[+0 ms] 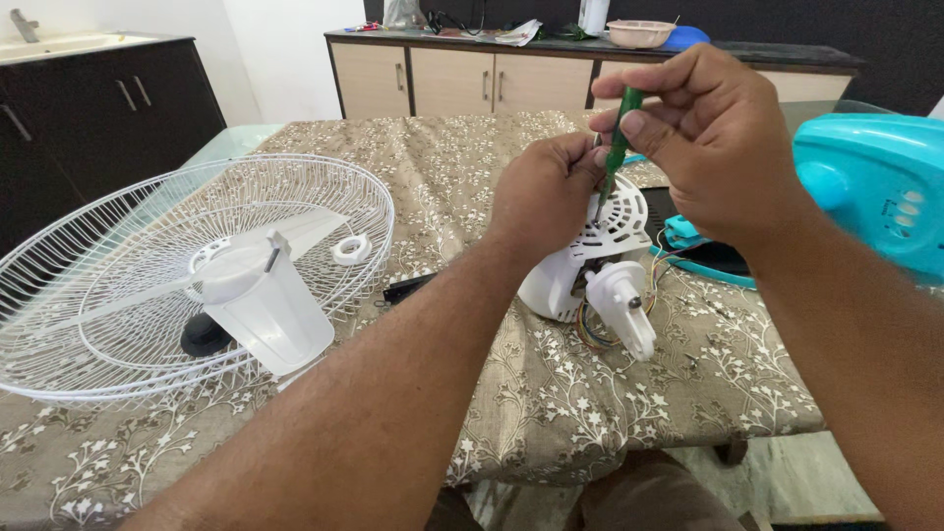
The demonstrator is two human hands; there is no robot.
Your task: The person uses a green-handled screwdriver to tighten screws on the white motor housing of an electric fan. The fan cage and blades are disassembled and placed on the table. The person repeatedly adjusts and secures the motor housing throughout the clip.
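Observation:
A white fan motor housing (600, 258) with coloured wires trailing from it rests on the floral tablecloth (590, 393). My left hand (543, 192) grips its upper rim and steadies it. My right hand (703, 133) holds a green-handled screwdriver (619, 138) upright, its tip down in the top of the housing. A white neck bracket (624, 305) juts from the front of the housing.
A white wire fan guard (187, 265) lies at the left with translucent fan blades (261, 305), a white ring nut (351, 249) and a black cap (204, 336) in it. A turquoise fan base (870, 187) stands at the right. Cabinets line the back wall.

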